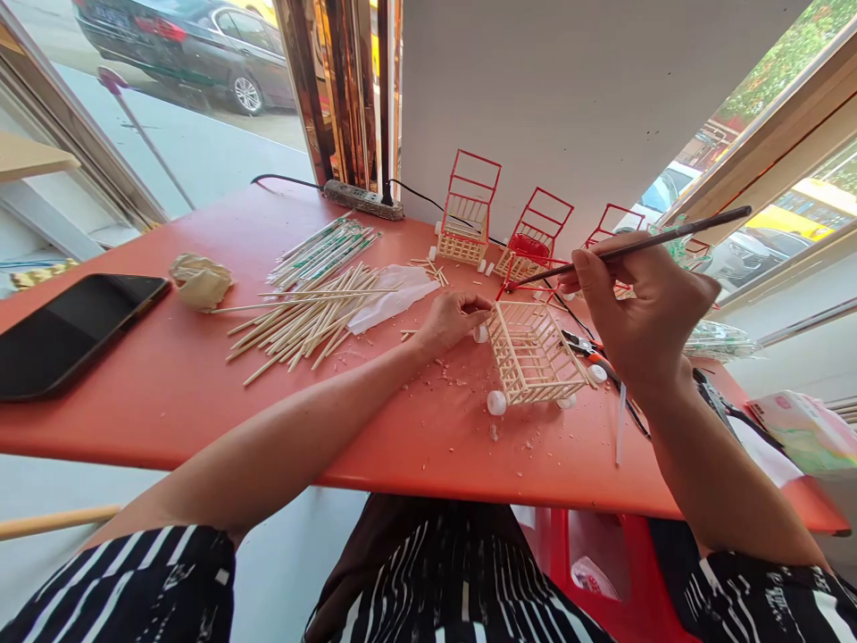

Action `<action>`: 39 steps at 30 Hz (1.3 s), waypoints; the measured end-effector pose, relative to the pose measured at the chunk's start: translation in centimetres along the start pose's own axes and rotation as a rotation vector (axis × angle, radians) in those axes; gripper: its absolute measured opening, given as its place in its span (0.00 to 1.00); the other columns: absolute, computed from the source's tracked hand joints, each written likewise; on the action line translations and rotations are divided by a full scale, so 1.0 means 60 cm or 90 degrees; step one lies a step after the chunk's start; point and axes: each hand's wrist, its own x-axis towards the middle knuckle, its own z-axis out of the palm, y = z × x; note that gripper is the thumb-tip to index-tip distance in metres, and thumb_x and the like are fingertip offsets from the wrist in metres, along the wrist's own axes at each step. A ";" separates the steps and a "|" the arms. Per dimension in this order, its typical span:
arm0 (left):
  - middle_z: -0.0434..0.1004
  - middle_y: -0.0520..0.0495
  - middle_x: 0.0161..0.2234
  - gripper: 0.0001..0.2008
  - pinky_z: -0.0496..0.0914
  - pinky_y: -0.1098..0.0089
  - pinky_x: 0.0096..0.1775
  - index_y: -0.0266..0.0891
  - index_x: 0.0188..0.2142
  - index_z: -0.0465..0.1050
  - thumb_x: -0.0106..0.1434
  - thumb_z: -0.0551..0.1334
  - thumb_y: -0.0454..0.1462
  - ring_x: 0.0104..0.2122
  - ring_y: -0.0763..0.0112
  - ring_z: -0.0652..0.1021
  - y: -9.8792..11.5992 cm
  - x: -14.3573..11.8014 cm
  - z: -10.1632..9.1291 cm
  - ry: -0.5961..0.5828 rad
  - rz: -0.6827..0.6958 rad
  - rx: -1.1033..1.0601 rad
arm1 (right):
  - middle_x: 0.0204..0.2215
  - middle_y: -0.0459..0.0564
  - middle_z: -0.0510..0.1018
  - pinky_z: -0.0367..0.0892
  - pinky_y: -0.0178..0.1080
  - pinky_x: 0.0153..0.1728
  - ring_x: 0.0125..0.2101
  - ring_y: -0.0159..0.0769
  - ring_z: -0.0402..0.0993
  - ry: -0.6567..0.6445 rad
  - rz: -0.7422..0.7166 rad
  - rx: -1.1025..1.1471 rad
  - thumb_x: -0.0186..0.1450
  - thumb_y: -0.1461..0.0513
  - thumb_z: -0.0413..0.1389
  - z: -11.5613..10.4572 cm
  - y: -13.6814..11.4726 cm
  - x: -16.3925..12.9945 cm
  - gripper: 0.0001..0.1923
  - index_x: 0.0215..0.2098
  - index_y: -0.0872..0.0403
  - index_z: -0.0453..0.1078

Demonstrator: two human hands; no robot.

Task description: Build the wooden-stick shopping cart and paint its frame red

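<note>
Cart under the brush: small pale bamboo-stick trolley model with white wheels (532, 353), standing on the orange-red tabletop (201, 393), right of centre, between the two hands.
Far left: black smartphone (67, 330) lying flat; just right of it a crumpled beige paper ball (201, 281).
Stock: loose heap of bare bamboo sticks (301, 326) beside wrapped chopsticks in green-printed sleeves (328, 250) and a sheet of clear plastic film (392, 295); plenty of raw material unused.
Left hand (452, 320): fingers closed against the cart's left end near a front wheel, steadying it.
Cart state: basket lattice reads as fully built and still unpainted; wheels fitted; red shows only on the handle frame at its far end. Judged part-way, painting just begun on this one.
Finished pieces: three red-framed stick carts (536, 228) lined up along the white wall behind; their upper frames are red, baskets pale.
Right hand (636, 308): grip closed on a long dark-handled paintbrush (643, 243), tip laid at the cart's red handle frame.
Right edge: dark-handled tools (723, 402), partly hidden by the forearm; wood shavings scattered around the cart.
</note>
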 end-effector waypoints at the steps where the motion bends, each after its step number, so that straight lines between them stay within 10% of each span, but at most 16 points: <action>1: 0.86 0.48 0.33 0.06 0.72 0.72 0.37 0.36 0.34 0.84 0.58 0.68 0.35 0.31 0.72 0.79 0.000 0.000 0.000 0.000 0.001 0.002 | 0.29 0.48 0.85 0.75 0.45 0.37 0.33 0.42 0.85 0.004 0.003 0.001 0.76 0.51 0.53 0.000 0.001 -0.001 0.13 0.45 0.45 0.79; 39: 0.85 0.49 0.31 0.03 0.73 0.72 0.37 0.37 0.31 0.83 0.57 0.69 0.31 0.30 0.71 0.80 0.010 -0.002 -0.001 0.012 -0.016 0.010 | 0.29 0.46 0.86 0.77 0.42 0.35 0.30 0.38 0.84 0.065 0.042 0.079 0.75 0.53 0.56 0.014 0.009 -0.046 0.11 0.38 0.46 0.77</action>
